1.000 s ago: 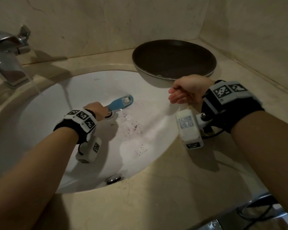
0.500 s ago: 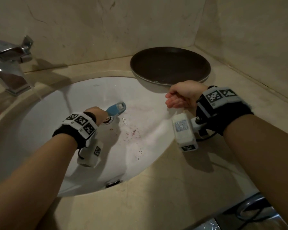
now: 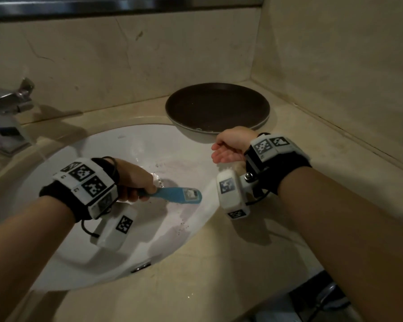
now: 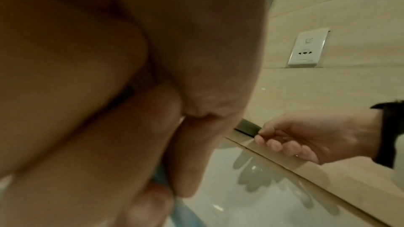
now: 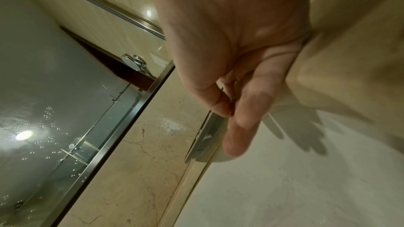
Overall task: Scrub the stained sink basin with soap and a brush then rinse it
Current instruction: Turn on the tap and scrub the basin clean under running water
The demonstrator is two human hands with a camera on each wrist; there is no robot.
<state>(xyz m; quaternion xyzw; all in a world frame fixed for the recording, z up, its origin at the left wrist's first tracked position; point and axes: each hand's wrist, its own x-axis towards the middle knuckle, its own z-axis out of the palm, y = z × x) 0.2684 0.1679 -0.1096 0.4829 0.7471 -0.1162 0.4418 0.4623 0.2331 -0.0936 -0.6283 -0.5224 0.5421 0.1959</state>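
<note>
My left hand (image 3: 135, 182) grips the handle of a blue brush (image 3: 179, 195), whose head lies low on the right slope of the white sink basin (image 3: 63, 159). Faint pinkish stains and dark specks (image 3: 182, 223) mark the basin just below the brush. In the left wrist view my curled fingers (image 4: 104, 127) fill the frame, with a strip of the blue brush (image 4: 186, 213) below them. My right hand (image 3: 228, 149) hovers over the basin's right rim, fingers loosely curled and holding nothing; the right hand (image 4: 306, 139) also shows in the left wrist view. Its relaxed fingers (image 5: 238, 123) show in the right wrist view.
A chrome faucet (image 3: 7, 112) at the far left runs a thin stream of water into the basin. A dark brown plate (image 3: 216, 108) sits on the beige counter (image 3: 219, 275) behind the right hand. The overflow hole (image 3: 141, 267) is on the near basin wall. Walls close the back and right.
My left hand has swept the brush from the basin's middle toward the lower right, over the stained patch. The right hand has stayed near the rim. The head view has tilted up.
</note>
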